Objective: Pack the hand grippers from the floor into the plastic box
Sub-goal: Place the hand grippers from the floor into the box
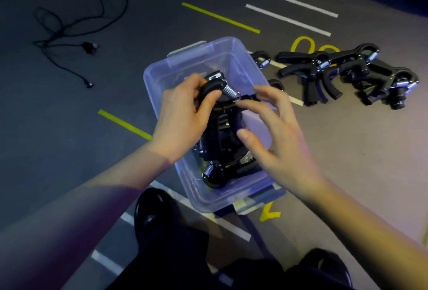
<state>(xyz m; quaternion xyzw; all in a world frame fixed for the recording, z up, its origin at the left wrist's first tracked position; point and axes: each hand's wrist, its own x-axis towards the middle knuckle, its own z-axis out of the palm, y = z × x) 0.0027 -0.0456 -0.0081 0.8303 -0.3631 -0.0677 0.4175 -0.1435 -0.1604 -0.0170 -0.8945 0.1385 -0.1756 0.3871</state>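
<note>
Dark-clothed knees [185, 255] fill the bottom edge of the view, and both bare forearms reach forward from there over the clear plastic box [162, 81] standing on the floor [69, 127]. On one side, the left hand [183, 116] curls round the looped top of a black hand gripper [212, 88], thumb pressed on the front of the loop, fingers wrapped behind, holding it above the box's middle with its steel spring [229, 91] pointing toward the other hand. Opposite it, the right hand [275, 127] hovers with fingers spread and slightly bent; its index fingertip touches the gripper just below the spring, the thumb held free underneath, nothing clasped. More black grippers [215, 173] lie heaped inside the box toward its near end. Beyond the box's right side, a pile of unpacked grippers [347, 74] rests on the floor. A tangled black cable [69, 32] lies near the floor's far left corner.
</note>
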